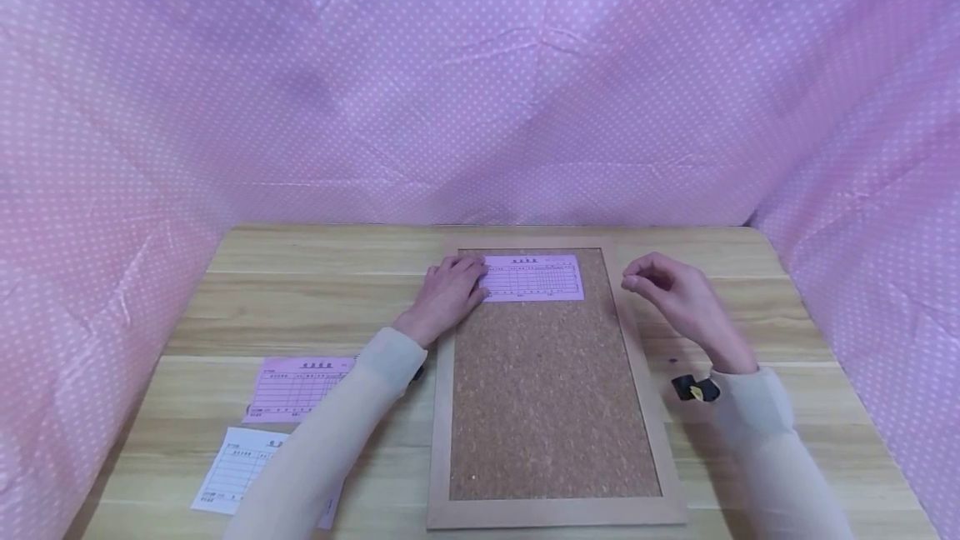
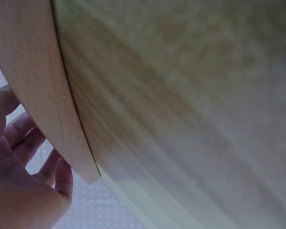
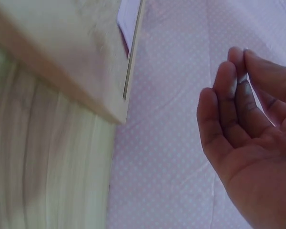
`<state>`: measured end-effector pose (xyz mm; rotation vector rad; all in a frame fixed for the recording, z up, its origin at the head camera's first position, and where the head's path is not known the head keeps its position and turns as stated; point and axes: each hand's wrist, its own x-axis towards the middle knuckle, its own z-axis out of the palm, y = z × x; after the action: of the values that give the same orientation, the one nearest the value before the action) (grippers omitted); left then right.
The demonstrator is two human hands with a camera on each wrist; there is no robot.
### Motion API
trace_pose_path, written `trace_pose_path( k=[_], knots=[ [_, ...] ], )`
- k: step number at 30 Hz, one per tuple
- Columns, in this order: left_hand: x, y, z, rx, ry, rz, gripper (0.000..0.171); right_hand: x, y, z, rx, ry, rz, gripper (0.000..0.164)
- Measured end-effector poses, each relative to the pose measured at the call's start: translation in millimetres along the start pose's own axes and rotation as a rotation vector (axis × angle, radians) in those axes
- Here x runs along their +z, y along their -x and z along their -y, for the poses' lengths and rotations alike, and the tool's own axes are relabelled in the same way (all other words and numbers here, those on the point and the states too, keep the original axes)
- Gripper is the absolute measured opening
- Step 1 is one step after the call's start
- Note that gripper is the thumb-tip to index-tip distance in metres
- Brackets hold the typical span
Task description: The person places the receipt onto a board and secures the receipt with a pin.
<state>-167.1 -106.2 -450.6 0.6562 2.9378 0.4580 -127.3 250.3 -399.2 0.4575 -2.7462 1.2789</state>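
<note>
Indoors, a person in cream long sleeves (image 1: 318, 461) works at a pale wood-grain table (image 1: 360, 290) enclosed at the back and both sides by creased pink cloth with white polka dots (image 1: 480, 98). On the table lies a rectangular brown cork board in a light wooden frame (image 1: 551, 407), its long sides running away from the person. At its far end, on the cork, a pink printed paper form with a ruled grid (image 1: 534, 277) lies face up. The left hand (image 1: 448, 294) rests across the frame's left side, fingertips on the form's left edge. The right hand (image 1: 678, 294) is raised just beyond the board's right side, apart from the paper.

Only the head view takes in the papers to the left, a second pink form (image 1: 288, 394) and a white printed form (image 1: 234, 467), each partly hidden by the left arm, and a tiny dark purple object (image 1: 672, 360) on the table at right. The left wrist view shows the left fingers slightly apart and loosely bent along the frame's outer edge. The right wrist view reveals the right palm, thumb tip brought to the fingertips; whether they pinch anything cannot be told.
</note>
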Motion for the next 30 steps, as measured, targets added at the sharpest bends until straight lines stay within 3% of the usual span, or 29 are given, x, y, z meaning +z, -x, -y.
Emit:
trace_pose_path(
  k=[9,30],
  knots=[
    [0.1,-0.2,1.2,0.006,0.003,0.002,0.044,16,-16,15,0.026,-0.09,-0.058,0.012],
    [0.2,0.5,1.2,0.013,0.007,-0.014,0.043,39,-49,32,0.14,-0.168,0.003,0.025]
  ],
)
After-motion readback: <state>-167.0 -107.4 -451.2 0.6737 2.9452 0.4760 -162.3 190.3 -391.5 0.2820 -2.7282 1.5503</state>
